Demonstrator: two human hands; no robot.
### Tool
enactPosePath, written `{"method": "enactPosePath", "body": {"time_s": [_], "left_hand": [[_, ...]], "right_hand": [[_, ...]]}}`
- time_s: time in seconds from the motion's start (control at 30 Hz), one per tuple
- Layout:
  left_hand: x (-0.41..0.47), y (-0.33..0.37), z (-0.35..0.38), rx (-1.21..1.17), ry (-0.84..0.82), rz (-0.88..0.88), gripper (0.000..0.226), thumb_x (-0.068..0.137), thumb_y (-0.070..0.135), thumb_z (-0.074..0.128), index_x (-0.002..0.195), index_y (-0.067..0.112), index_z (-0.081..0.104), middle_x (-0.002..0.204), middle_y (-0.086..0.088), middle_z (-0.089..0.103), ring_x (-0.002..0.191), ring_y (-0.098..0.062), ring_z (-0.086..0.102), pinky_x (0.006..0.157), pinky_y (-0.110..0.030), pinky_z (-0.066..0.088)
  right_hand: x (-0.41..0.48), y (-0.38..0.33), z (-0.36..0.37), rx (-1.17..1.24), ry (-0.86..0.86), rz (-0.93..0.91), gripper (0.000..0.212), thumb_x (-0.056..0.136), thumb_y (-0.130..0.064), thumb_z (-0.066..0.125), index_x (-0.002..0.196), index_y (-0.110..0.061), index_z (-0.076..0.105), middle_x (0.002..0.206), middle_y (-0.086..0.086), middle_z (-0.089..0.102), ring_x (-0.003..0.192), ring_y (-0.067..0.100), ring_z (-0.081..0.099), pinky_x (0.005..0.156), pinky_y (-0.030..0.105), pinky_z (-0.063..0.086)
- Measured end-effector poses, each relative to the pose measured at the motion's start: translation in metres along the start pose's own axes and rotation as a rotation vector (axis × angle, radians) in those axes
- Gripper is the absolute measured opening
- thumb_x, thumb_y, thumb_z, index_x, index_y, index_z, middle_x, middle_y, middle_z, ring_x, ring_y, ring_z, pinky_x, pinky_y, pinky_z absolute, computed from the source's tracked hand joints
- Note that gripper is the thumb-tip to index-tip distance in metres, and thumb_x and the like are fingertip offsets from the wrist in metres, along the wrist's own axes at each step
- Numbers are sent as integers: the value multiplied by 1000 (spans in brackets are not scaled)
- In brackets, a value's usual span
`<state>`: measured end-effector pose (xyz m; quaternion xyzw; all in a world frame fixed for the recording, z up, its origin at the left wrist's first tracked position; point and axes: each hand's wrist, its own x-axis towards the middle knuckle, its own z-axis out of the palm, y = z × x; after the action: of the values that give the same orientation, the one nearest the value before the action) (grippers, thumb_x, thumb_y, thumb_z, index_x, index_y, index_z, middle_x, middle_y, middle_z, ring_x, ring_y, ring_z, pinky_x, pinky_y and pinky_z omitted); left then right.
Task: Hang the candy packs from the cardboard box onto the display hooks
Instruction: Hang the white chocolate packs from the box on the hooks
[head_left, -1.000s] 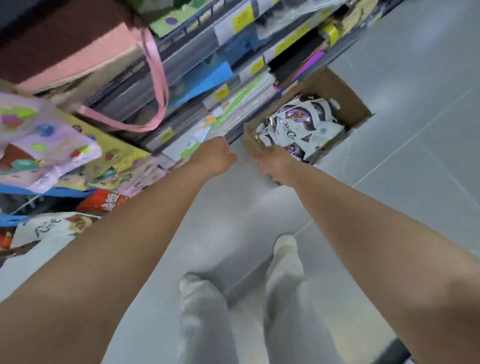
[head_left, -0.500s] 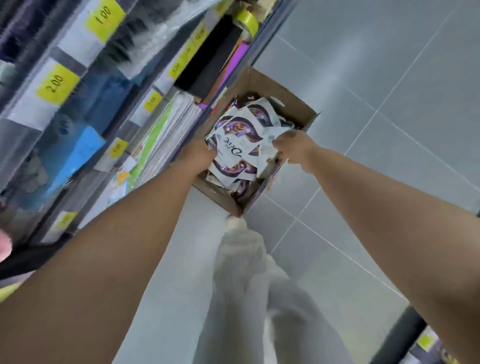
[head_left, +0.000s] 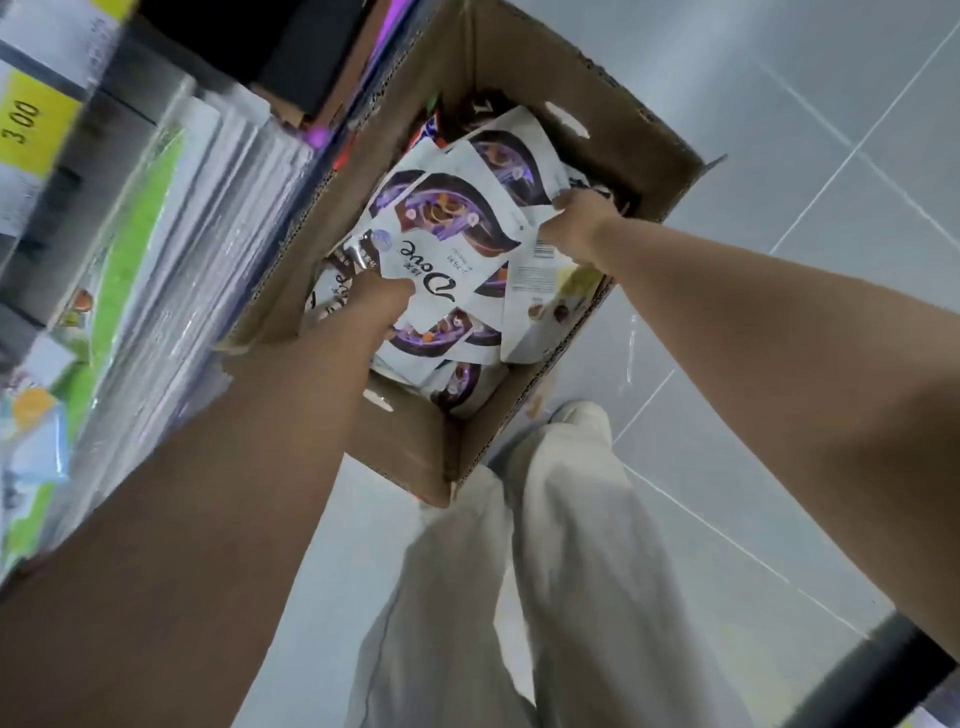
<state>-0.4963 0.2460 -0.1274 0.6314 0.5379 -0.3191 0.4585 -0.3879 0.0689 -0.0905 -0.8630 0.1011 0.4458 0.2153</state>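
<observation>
Closest to you, your own pale trousers (head_left: 545, 571) fill the lower middle, and one shoe (head_left: 574, 413) tip pokes out right at the near corner of the cardboard box (head_left: 405, 441). Both your bare forearms stretch forward and down into that box.

The box sits open-topped on the grey tiled floor (head_left: 779, 364), its left wall pressed up against the foot of the shelf (head_left: 130, 93). Inside, the candy packs (head_left: 452, 384) lie in a loose, overlapping heap, white bags with purple and brown swirls, filling it almost wall to wall.

Your left hand (head_left: 382, 299) is down in the near left part of the box, knuckles up, shoved in under the near edge of the top pack (head_left: 452, 223). The fingers vanish beneath the bag, so I can't tell whether they grip it or only slide under it.

Your right hand (head_left: 579, 223) is further in, by the box's right wall, and that one is clear: fingers curled, pinching the top pack's right edge. The pack lies face up with its brand lettering upside down to you, tilted across the heap.

Beyond and to the left, blurred, wrapped stacks (head_left: 208, 234) crowd the lower shelf, and a yellow price tag (head_left: 31, 124) reading 3.00 sits on the rail above them.
</observation>
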Motion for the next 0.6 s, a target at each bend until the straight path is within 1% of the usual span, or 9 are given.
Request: {"method": "enactPosePath", "body": {"time_s": [0.03, 0.1, 0.2, 0.27, 0.33, 0.43, 0.47, 0.53, 0.6], "left_hand": [[9, -4, 5, -69, -17, -43, 29, 93, 20, 52, 119, 9, 48, 101, -6, 50, 92, -22, 51, 79, -31, 48], [28, -14, 11, -215, -50, -104, 41, 94, 22, 52, 132, 9, 43, 113, -5, 46, 96, -23, 53, 83, -33, 51], [48, -24, 15, -337, -24, -140, 47, 92, 22, 55, 135, 8, 40, 120, -7, 47, 93, -22, 56, 80, -32, 52], [58, -29, 17, -321, 78, -152, 46, 88, 21, 60, 128, 6, 46, 115, -8, 53, 79, -17, 56, 70, -29, 53], [66, -33, 16, -242, 153, -118, 52, 83, 26, 66, 126, 2, 49, 114, -9, 58, 79, -16, 58, 64, -29, 54], [76, -33, 17, -156, 180, -113, 82, 74, 44, 73, 135, 0, 39, 130, -15, 56, 112, -27, 58, 94, -37, 51], [75, -31, 17, -95, 191, -109, 90, 73, 47, 73, 138, -2, 34, 136, -17, 51, 121, -30, 53, 101, -37, 46], [74, -24, 18, 71, 195, -84, 100, 78, 51, 68, 144, -6, 20, 147, -19, 35, 133, -32, 40, 105, -38, 38], [75, -19, 15, 196, 199, -77, 92, 85, 48, 61, 144, -7, 19, 149, -20, 30, 134, -34, 37, 104, -39, 38]], "right_hand": [[10, 1, 4, 8, -28, 24, 41, 94, -9, 44, 135, -6, 40, 132, 15, 50, 119, 30, 52, 89, 35, 48], [34, 9, 16, -172, -50, -30, 49, 91, -6, 49, 138, -5, 35, 131, 18, 51, 113, 33, 57, 76, 37, 53], [58, 17, 33, -412, -106, -27, 55, 93, -8, 49, 143, -6, 26, 143, 19, 34, 119, 35, 50, 91, 38, 52], [64, 21, 38, -449, -13, -2, 55, 93, -14, 49, 143, -8, 25, 147, 17, 22, 123, 36, 46, 97, 38, 46], [68, 23, 40, -453, 52, 6, 47, 91, -18, 53, 134, -7, 37, 143, 19, 31, 122, 35, 48, 97, 37, 44], [63, 19, 38, -329, 53, -14, 13, 89, -15, 54, 100, -8, 55, 115, 17, 62, 97, 30, 66, 72, 33, 54], [59, 18, 36, -275, 86, -25, 13, 89, -15, 53, 99, -8, 56, 112, 16, 64, 96, 31, 66, 73, 36, 54], [56, 16, 28, -132, 218, -23, 23, 90, -15, 51, 110, -7, 56, 121, 16, 57, 104, 32, 61, 90, 37, 50], [49, 14, 16, 73, 426, -59, 25, 93, -16, 49, 114, -3, 53, 129, 15, 45, 106, 27, 55, 95, 30, 40]]}}
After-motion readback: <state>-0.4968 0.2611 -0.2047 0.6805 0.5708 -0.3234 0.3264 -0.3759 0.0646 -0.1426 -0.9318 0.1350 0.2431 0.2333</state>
